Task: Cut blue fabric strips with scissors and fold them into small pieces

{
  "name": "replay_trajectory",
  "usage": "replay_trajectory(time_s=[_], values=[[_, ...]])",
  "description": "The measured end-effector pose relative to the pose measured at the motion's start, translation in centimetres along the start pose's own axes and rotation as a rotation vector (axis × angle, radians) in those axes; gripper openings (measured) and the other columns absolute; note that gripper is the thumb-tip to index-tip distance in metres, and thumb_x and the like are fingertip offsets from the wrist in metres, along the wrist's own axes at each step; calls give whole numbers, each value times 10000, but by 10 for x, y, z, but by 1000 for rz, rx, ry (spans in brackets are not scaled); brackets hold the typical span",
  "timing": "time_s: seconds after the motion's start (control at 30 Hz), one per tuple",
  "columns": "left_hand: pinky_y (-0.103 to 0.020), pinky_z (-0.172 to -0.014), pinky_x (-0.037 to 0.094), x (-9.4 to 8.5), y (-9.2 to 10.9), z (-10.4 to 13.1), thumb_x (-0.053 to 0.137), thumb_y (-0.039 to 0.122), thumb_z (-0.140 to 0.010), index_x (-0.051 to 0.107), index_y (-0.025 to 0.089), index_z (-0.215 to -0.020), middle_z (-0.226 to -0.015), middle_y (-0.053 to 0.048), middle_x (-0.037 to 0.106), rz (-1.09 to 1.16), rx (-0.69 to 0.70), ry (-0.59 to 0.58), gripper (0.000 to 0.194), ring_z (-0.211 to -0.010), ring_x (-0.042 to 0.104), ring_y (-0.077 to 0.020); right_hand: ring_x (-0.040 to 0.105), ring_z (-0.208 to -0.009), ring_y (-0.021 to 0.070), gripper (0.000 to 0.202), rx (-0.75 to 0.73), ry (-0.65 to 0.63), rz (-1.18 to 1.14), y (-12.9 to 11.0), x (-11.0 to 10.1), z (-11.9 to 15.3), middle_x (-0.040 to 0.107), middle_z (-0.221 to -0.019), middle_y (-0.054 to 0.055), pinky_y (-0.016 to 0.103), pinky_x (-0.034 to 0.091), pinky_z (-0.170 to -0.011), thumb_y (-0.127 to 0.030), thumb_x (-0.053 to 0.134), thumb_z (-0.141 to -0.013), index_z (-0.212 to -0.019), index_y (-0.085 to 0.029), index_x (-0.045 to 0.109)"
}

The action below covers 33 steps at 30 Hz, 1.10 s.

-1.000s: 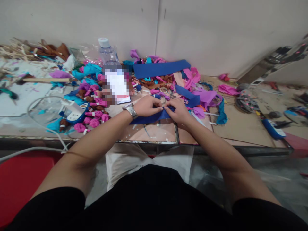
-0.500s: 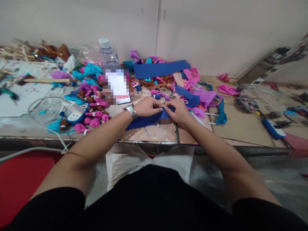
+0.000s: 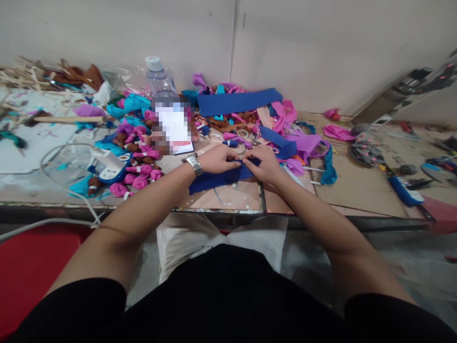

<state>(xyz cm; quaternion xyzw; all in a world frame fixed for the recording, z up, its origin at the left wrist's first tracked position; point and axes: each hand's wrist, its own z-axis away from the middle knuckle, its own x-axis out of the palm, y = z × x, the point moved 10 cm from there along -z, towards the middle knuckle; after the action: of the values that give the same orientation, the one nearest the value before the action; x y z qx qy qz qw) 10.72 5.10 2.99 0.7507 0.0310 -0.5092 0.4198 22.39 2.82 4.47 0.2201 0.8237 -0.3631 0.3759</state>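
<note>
A dark blue fabric strip [image 3: 221,180] lies at the table's front, under and between my hands. My left hand [image 3: 218,159], with a metal watch on the wrist, pinches the strip's upper edge. Close beside it, my right hand [image 3: 263,163] grips the same edge with thumb and fingers. The fingertips nearly meet. Just behind them are a tape roll [image 3: 243,135] and another blue piece [image 3: 278,143]. A wider blue strip [image 3: 239,102] rests on the pile of coloured scraps further back.
A phone [image 3: 174,124] leans before a clear bottle [image 3: 160,78]. Pink and brown bundles [image 3: 141,181], a white charger [image 3: 107,162] with its cable and a hammer [image 3: 67,119] are at left. A dark pink-dotted ball [image 3: 366,148] sits at right, on cardboard [image 3: 357,190].
The blue strip's left end has shifted slightly to the right and its lower edge lies a little differently. Both hands stay in nearly the same place, still on the strip.
</note>
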Motion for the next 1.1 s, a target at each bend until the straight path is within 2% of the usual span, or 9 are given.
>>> replay_trajectory(time_s=[0.23,0.4,0.5,0.67,0.97,1.1], values=[[-292,-602,284,-1,2,0,608,471,-903,642,169,-711,-620,24,494,35,0,-5,360,-596,392,-122,659,-1074,311,168,23,-6,-32,2,3,0,820,-1036,67,537,369,-1065,-377,658,-944,-974,-257,771],[-293,-589,278,-1,0,-1,638,433,-854,620,172,-680,-596,29,477,67,-39,-15,315,-577,380,-118,660,-1032,310,157,28,1,-33,2,1,0,821,-1019,65,537,385,-1050,-368,670,-932,-959,-260,781],[-289,-572,262,-1,-1,-1,646,433,-847,660,165,-702,-577,35,487,108,-62,-34,305,-554,366,-107,664,-1014,304,157,12,24,-40,-1,-2,0,823,-1000,61,528,396,-1037,-360,669,-934,-950,-264,793],[-274,-562,277,1,-5,-1,664,394,-818,769,155,-853,-589,38,541,181,-81,-60,263,-545,390,-102,677,-1024,302,144,2,12,-64,-4,-1,1,830,-1028,52,527,396,-1049,-342,664,-939,-960,-274,789],[-285,-665,390,1,-15,-4,533,292,-790,809,180,-927,-735,12,698,134,-49,-34,328,-653,535,-151,698,-1026,286,123,-1,19,-56,1,0,1,824,-1018,44,504,392,-1049,-303,676,-922,-979,-262,777],[-302,-676,374,2,-17,-4,495,267,-773,750,173,-793,-715,10,654,108,-42,-72,273,-649,513,-153,710,-1009,283,127,16,10,-54,2,0,0,825,-1002,49,493,400,-1044,-308,675,-925,-978,-256,778]])
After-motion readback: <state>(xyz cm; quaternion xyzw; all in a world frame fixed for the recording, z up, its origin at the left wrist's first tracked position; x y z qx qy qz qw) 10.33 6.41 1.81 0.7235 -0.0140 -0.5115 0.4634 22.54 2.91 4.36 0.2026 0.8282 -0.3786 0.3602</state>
